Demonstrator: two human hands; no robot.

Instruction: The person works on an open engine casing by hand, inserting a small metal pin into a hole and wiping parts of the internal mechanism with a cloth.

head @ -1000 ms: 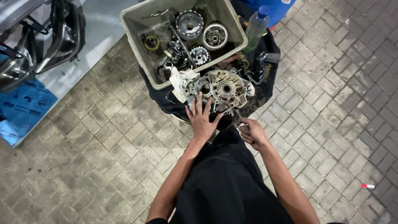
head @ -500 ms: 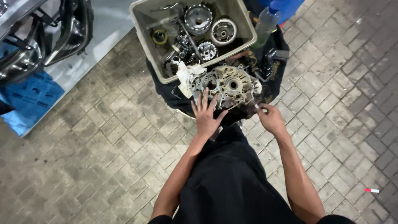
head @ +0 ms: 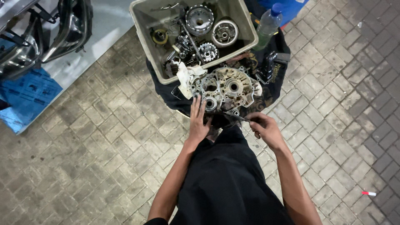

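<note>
The grey metal engine case half with round holes (head: 227, 88) lies on a dark cloth (head: 166, 89), just in front of the beige plastic tub of gears (head: 139, 25). The left hand (head: 198, 121) rests flat and spread on its near edge. The right hand (head: 265, 128) pinches a thin metal tool (head: 233, 116). The tool could slip and scratch the case if pushed hard. Its tip is too small to see well.

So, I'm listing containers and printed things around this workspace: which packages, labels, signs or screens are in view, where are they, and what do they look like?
Clear plastic bottle with blue cap: upright, right of the beige plastic tub, greenish liquid inside.
Blue printed plastic sheet: flat on the paving, far left, crumpled.
Black cloth with gold printed pattern: spread under the grey metal engine casing.
No signs or screens.
</note>
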